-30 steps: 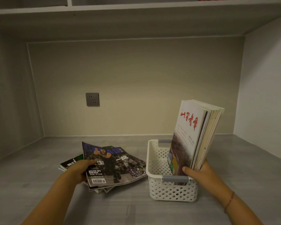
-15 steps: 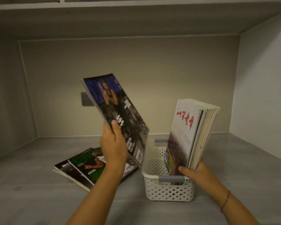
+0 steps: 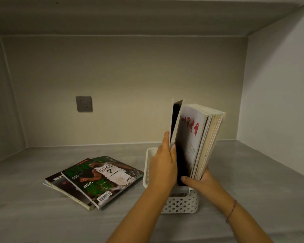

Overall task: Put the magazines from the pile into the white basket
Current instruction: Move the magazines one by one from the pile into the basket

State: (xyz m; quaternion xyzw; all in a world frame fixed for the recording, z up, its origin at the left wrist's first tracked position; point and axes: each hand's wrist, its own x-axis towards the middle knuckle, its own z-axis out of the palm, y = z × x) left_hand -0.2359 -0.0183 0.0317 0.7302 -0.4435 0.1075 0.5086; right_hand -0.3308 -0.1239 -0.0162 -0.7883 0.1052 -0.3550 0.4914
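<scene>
- the grey desk surface (image 3: pixel 42 218) fills the lower half of the view, closed in by a beige back wall and side walls under an overhead shelf.
- the pile of magazines (image 3: pixel 72 186) lies flat on the desk at nine o'clock from the white basket (image 3: pixel 182 204), just beside it and fanned out. its top copy is a green-covered magazine (image 3: pixel 102 179) with a basketball player in a celtics jersey.
- a stack of upright magazines (image 3: pixel 205 141) stands in the basket and leans a little toward one o'clock. its front cover is pale with red lettering.
- a dark magazine (image 3: pixel 176 120) stands on end against the nine o'clock face of that stack, its top edge spread slightly open. its foot is hidden behind the left hand, so it may or may not rest on the basket floor.
- the basket sits at the centre right of the desk, and both forearms cover most of its near rim.
- the left hand (image 3: pixel 163 165) grips the dark magazine at mid-height, with the thumb laid on the cover and the fingers wrapped out of sight behind it.
- the right hand (image 3: pixel 198 183), at three o'clock from the left one, clasps the foot of the upright stack with the thumb across the front.
- a grey wall socket (image 3: pixel 84 104) sits on the back wall at eleven o'clock from the pile, well apart from it.
- a thin red bracelet (image 3: pixel 232 211) circles the right wrist.
</scene>
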